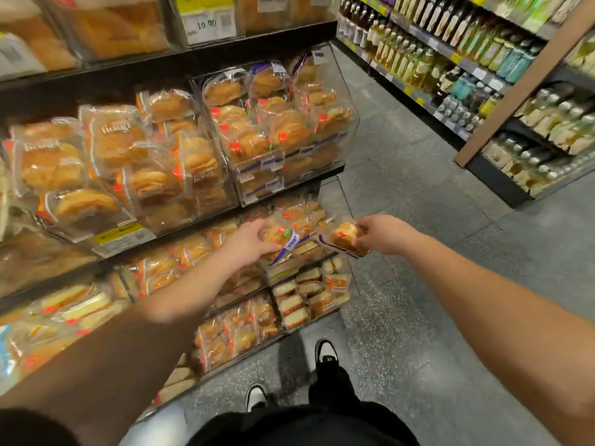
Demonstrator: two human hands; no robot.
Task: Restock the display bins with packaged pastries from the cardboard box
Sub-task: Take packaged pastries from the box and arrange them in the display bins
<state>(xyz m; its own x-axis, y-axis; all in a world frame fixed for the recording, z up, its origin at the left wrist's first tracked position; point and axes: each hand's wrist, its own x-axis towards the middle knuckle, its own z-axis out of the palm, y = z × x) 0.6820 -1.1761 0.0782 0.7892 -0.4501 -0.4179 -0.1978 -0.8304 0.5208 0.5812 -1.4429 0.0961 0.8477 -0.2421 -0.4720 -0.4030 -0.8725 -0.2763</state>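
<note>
head view: the left hand (249,241) curls its fingers round a clear-wrapped golden pastry with a blue-and-white label (279,241), holding it over the clear plastic display bin of wrapped pastries on the middle shelf (306,249). just beside it, the right hand (380,235) pinches a clear-wrapped square cake slice with a red sticker (344,237) at the bin's right edge. fuller bins of round pastries (283,130) sit on the shelf above. black-and-white shoes (326,350) stand on the grey speckled floor (418,284).

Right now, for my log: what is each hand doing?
Left hand: grips a wrapped pastry over the bin.
Right hand: pinches a second packet.
</note>
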